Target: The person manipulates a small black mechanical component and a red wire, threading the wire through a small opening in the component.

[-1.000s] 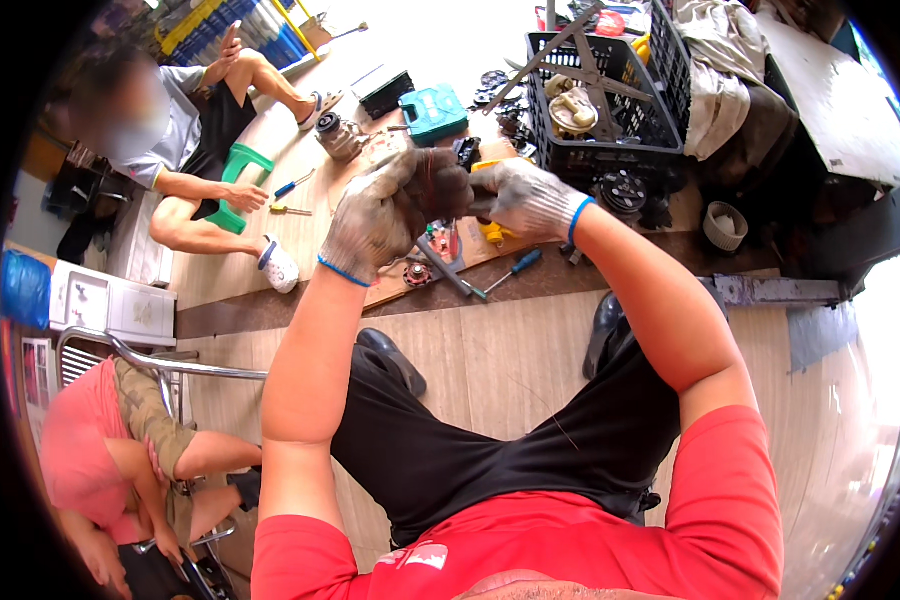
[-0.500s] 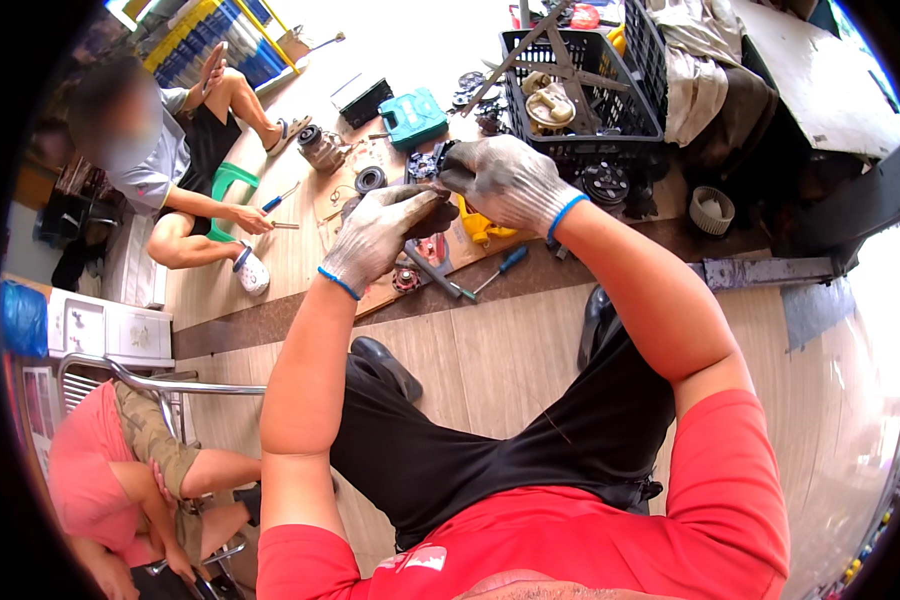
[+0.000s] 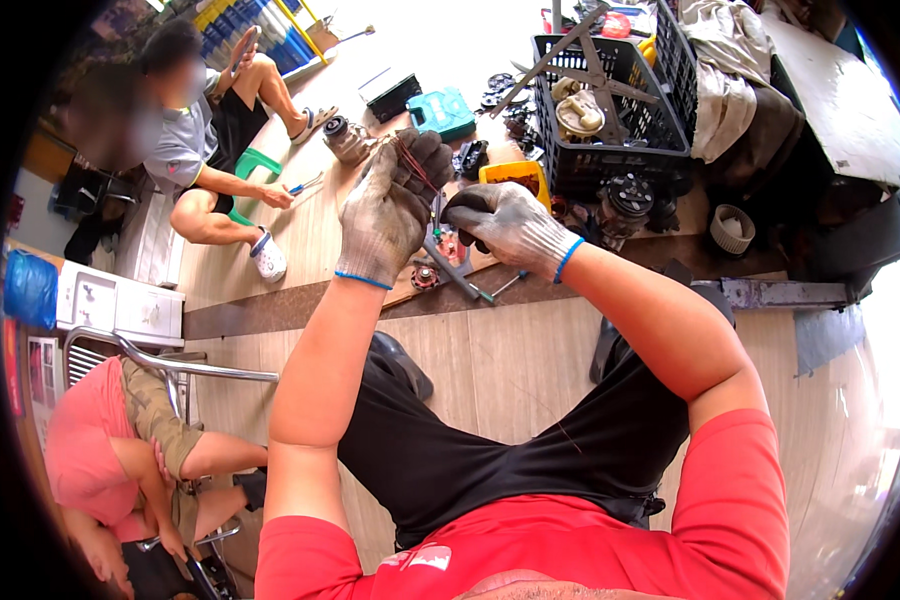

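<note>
Head view. A: Clock set on picture centre. What's in hand?

B: Left hand, 11 o'clock, gloved, fingers curled round thin reddish wires; strands stand loose above the palm. Anything else inside that fist is hidden.

A: Right hand?

B: 1 o'clock, just beside the left, fingers bent and narrow. Tips dark; can't tell whether they pinch anything.

A: How far along?

B: Partway, I'd judge. Wires gathered in one fist, not laid down. Yellow tray at 1 o'clock, beyond the right hand, contains reddish-brown bits; perhaps similar stuff, too small to be sure.

A: Left over?

B: Wires not let go. Round red part near centre, metal housing at 11, both out of hand. Amount remaining: can't tell.
</note>
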Available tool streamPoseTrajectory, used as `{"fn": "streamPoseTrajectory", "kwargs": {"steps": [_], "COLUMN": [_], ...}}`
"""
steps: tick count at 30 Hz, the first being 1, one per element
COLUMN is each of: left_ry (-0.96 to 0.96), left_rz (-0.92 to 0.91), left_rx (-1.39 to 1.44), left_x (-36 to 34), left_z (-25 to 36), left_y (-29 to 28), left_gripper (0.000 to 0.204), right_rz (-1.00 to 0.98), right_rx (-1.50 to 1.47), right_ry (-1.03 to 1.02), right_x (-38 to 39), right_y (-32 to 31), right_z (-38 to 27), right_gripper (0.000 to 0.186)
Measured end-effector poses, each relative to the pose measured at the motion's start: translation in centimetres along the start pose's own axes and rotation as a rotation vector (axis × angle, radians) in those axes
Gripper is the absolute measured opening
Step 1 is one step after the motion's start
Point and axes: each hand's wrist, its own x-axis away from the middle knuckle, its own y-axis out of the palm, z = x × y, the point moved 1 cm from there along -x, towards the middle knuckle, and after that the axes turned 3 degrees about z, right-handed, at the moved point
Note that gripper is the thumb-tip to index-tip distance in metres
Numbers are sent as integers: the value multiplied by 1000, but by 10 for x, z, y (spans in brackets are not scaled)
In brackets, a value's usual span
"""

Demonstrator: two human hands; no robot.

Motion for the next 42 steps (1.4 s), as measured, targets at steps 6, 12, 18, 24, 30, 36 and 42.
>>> {"fn": "streamPoseTrajectory", "kwargs": {"steps": [6,12,18,24,30,36,42], "left_ry": [7,-108,-207,-229,-149,-13,521], "left_rz": [13,-178,-382,-418,-349,-155,-214], "left_rx": [-11,75,-472,-967,-1263,-1070,-1551], "left_x": [5,9,22,29,36,26,15], "left_z": [8,14,14,8,4,0,0], "left_y": [9,2,15,17,43,23,-6], "left_gripper": [40,40,38,37,36,35,32], "right_rz": [-59,-178,-210,-80,9,51,71], "right_rx": [149,80,445,623,633,533,368], "right_ry": [-97,57,-57,-157,-92,-113,-70], "right_x": [-12,-19,-28,-27,-23,-15,-5], "right_y": [-6,-20,-50,-57,-64,-48,-38], "right_z": [22,22,4,-6,-19,-23,-37], "right_gripper": [29,26,25,30,35,32,32]}}
